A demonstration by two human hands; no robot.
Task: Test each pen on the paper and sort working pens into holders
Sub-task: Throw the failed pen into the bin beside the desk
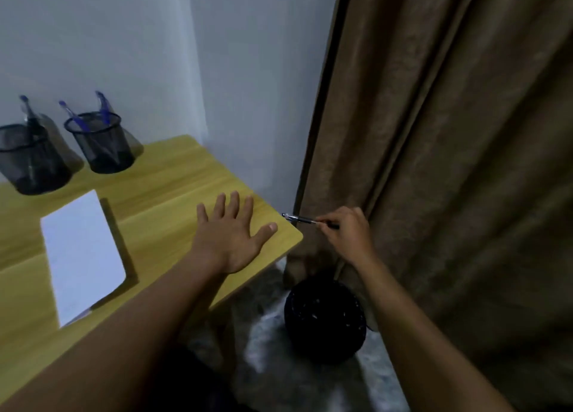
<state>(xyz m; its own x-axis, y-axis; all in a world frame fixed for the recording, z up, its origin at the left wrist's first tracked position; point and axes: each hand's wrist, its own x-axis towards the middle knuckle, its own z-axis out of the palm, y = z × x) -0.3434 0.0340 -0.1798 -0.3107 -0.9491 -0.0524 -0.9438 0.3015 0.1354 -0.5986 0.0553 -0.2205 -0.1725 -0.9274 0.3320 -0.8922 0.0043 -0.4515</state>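
One risk is posed by the curtain [449, 132]: the pen [299, 218], held just beside it past the table [186, 169] corner, could snag or be dropped into the bin [324, 315] below. Paper [82, 253] and holders [99, 145] are set well left. The left hand [231, 238] is spread flat; the right hand [347, 234] has its grip pinched on the pen.

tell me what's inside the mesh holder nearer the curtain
Two blue pens stand in the mesh holder, tops poking above its rim. The dark mesh blurs their lower ends, so anything lying at the bottom cannot be made out.
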